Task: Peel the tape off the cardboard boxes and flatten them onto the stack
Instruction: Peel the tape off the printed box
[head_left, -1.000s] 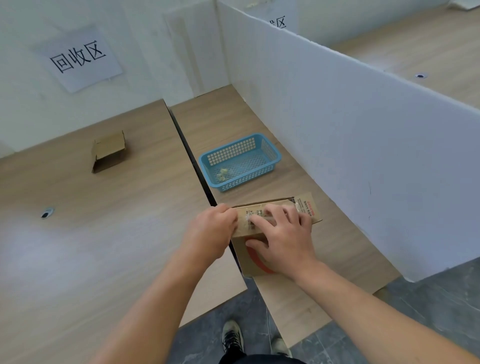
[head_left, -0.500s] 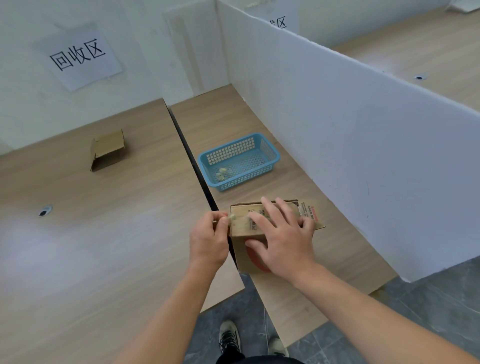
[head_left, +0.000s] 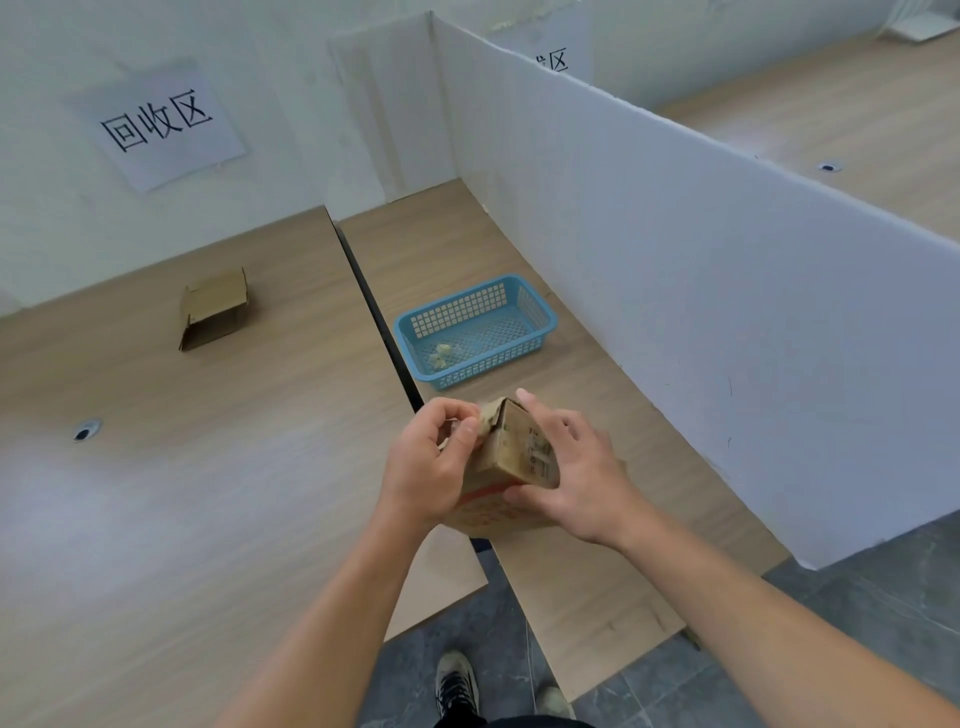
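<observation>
**Tape coming off the box corner**

The cardboard box (head_left: 519, 457) is held tilted just above the near edge of the tabletop (head_left: 208, 493), between both hands; the left hand (head_left: 423, 467) pinches a crumpled end of tape (head_left: 485, 423) at the box's upper corner between thumb and fingertips; the right hand (head_left: 582, 478) is spread wide over the box's right face, fingers wrapped on top and thumb underneath, steadying it. I'd judge this the peeling step, with the flattening not yet begun; the next move seems to call for a steady pull along the seam while the right hand braces against it. Just beyond, the blue basket (head_left: 540, 306) holds a few pale wads (head_left: 440, 356), probably balled tape; well off to the left a flattened box (head_left: 213, 306) lies alone, likely the start of the stack.
</observation>
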